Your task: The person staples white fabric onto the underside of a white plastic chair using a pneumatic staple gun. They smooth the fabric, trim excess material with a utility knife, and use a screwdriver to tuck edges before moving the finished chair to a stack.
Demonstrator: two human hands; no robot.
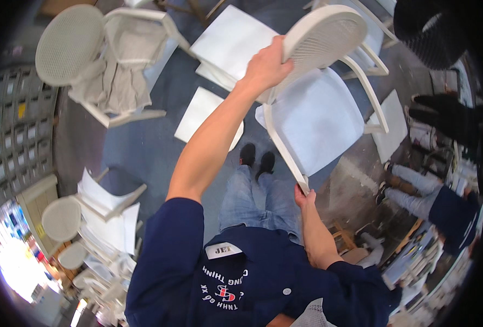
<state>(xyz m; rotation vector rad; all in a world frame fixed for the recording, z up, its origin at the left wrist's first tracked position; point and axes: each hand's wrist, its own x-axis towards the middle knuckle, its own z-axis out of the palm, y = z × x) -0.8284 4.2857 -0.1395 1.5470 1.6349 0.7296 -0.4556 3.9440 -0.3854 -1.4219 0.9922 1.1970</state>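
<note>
A cream armchair with a round woven cane backrest is held in front of me, turned so its back points away. A pale white cover or pad lies over its seat. My left hand is closed around the near left edge of the backrest. Down by my legs, my right hand is wrapped around the near end of the chair's left arm or leg; I cannot tell which. Its fingers are partly hidden by the wood.
White boards or foam sheets lie on the blue-grey floor ahead. Another chair with a beige cloth stands at the far left. More chairs crowd the near left. A white panel leans right, near a person in dark clothes.
</note>
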